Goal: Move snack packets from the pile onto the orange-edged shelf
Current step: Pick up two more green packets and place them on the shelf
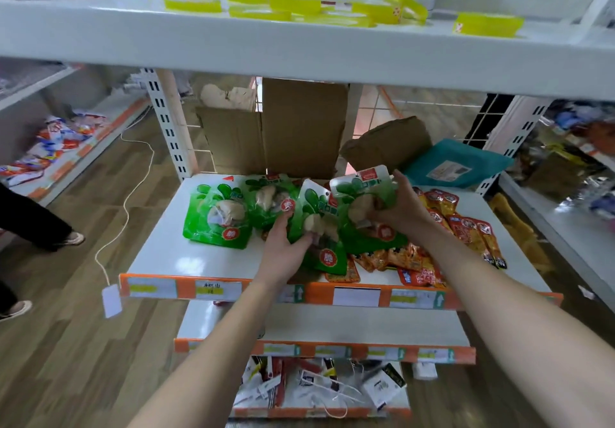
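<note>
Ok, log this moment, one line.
left hand grips green plastic snack packet | right hand grips second green packet | over orange-edged white shelf

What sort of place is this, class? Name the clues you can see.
Most likely a small shop being stocked: an orange-edged shelf with price labels, green snack packets and red packets laid on it, opened cardboard boxes behind.

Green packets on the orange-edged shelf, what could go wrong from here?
The left hand holds a tilted green packet and the right hand grips a second green packet; the two overlap, so pulling one may drag the other. The red packets lie at the orange shelf edge and could get nudged off.
</note>
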Demonstrator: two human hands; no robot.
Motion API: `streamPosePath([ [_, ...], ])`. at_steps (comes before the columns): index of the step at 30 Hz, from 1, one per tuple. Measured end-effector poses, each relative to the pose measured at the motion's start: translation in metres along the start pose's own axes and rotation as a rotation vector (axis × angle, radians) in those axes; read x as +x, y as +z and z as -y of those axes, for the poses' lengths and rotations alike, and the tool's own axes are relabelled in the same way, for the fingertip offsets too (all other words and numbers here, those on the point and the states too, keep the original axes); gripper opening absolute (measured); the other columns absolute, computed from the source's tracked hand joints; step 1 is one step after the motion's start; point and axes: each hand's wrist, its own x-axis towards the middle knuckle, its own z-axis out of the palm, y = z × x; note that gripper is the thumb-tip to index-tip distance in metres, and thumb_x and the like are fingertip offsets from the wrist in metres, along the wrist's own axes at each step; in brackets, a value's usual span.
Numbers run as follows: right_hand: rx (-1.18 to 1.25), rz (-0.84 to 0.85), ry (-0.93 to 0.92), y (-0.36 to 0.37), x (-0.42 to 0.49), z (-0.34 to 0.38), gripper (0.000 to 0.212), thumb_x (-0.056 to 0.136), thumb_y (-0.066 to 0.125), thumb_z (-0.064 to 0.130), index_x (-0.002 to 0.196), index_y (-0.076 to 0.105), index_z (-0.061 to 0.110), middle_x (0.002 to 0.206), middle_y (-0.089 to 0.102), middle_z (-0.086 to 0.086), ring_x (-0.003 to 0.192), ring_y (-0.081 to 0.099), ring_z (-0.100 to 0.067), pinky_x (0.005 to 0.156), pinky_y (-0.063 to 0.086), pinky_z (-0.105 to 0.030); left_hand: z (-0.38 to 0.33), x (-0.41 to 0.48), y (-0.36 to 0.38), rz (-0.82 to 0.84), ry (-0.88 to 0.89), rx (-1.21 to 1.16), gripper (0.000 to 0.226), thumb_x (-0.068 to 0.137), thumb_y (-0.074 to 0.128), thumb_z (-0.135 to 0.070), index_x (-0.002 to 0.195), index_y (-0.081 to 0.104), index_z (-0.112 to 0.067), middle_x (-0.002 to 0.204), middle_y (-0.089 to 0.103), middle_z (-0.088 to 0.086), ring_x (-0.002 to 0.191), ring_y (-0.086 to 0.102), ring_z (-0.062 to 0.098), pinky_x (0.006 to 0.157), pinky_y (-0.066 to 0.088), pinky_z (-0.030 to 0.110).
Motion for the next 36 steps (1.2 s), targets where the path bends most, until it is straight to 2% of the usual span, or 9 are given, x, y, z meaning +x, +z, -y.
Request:
streamPosePath([
  [3,-0.014,0.0,0.042,-0.006,-0.015,0.0,0.056,0.072,0.087,0.021,0.12,0.058,0.016,0.109,0.066,0.003,0.1,0.065,-0.012,0.076,0.055,-0.023,-0.004,-0.001,-0.001,0.032,0.011,0.015,0.06,0.091,0.07,-0.025,0.146,0.045,-0.028,0.137,0.057,-0.006,0.128,0.052,0.015,0.11,0.045,0.046],
  [6,0.097,-0.008,0.029,-0.015,-0.034,-0.009,0.034,0.079,0.083,0.022,0.107,0.065,0.019,0.092,0.069,0.008,0.083,0.068,-0.005,0.067,0.052,-0.017,-0.003,-0.001,-0.002,0.069,0.01,0.017,0.063,0.088,0.072,-0.034,0.145,0.046,-0.03,0.139,0.056,-0.006,0.129,0.051,0.017,0.11,0.045,0.048],
  [10,0.307,-0.008,0.062,-0.03,-0.058,-0.025,0.035,0.082,0.079,0.016,0.114,0.064,0.017,0.106,0.074,-0.004,0.089,0.074,-0.014,0.075,0.059,-0.025,0.006,0.006,-0.002,0.128,-0.069,-0.073,0.088,0.063,0.074,-0.066,0.142,0.045,-0.04,0.142,0.055,-0.007,0.128,0.054,0.018,0.105,0.049,0.049],
  [15,0.351,-0.099,0.101,-0.053,-0.083,-0.042,0.038,0.08,0.082,0.014,0.115,0.067,0.011,0.103,0.075,-0.008,0.09,0.075,-0.02,0.08,0.061,-0.034,-0.025,0.004,0.01,0.196,-0.103,-0.24,0.034,0.09,0.073,-0.023,0.121,0.06,-0.029,0.117,0.068,-0.006,0.109,0.064,0.014,0.098,0.054,0.041],
  [18,0.364,-0.181,0.111,-0.072,-0.1,-0.057,0.046,0.065,0.09,0.028,0.105,0.071,0.015,0.101,0.077,-0.009,0.096,0.073,-0.029,0.092,0.056,-0.053,-0.047,0.002,0.036,0.262,-0.102,-0.297,0.028,0.09,0.072,-0.012,0.105,0.059,-0.033,0.101,0.068,-0.012,0.097,0.065,0.008,0.085,0.053,0.029],
  [20,0.395,-0.215,0.121,-0.089,-0.117,-0.067,0.039,0.071,0.088,0.018,0.105,0.071,0.011,0.103,0.076,-0.013,0.099,0.072,-0.034,0.095,0.054,-0.056,-0.056,0.001,0.061,0.309,-0.071,-0.283,0.026,0.09,0.072,-0.01,0.1,0.061,-0.031,0.098,0.07,-0.012,0.096,0.067,0.009,0.079,0.054,0.024],
  [25,0.472,-0.325,0.169,-0.144,-0.166,-0.111,0.04,0.078,0.08,0.001,0.115,0.068,0.008,0.108,0.075,-0.013,0.101,0.071,-0.034,0.096,0.054,-0.055,-0.079,-0.015,0.135,0.464,-0.043,-0.265,0.032,0.087,0.075,-0.008,0.105,0.061,-0.029,0.107,0.072,-0.002,0.1,0.069,0.017,0.091,0.056,0.037],
  [33,0.586,-0.573,0.282,-0.227,-0.279,-0.202,0.032,0.076,0.076,-0.008,0.103,0.072,0.007,0.105,0.074,-0.021,0.097,0.071,-0.037,0.091,0.056,-0.05,-0.104,-0.083,0.282,0.765,-0.058,-0.227,0.033,0.086,0.073,-0.002,0.115,0.067,-0.016,0.102,0.076,0.004,0.086,0.074,0.016,0.068,0.06,0.028],
  [36,0.585,-0.675,0.337,-0.252,-0.325,-0.235,0.032,0.075,0.076,-0.008,0.102,0.072,0.008,0.105,0.074,-0.021,0.091,0.072,-0.032,0.085,0.058,-0.046,-0.107,-0.118,0.34,0.871,-0.099,-0.223,0.036,0.086,0.072,0.0,0.119,0.065,-0.014,0.11,0.075,0.01,0.099,0.072,0.027,0.084,0.06,0.041],
])
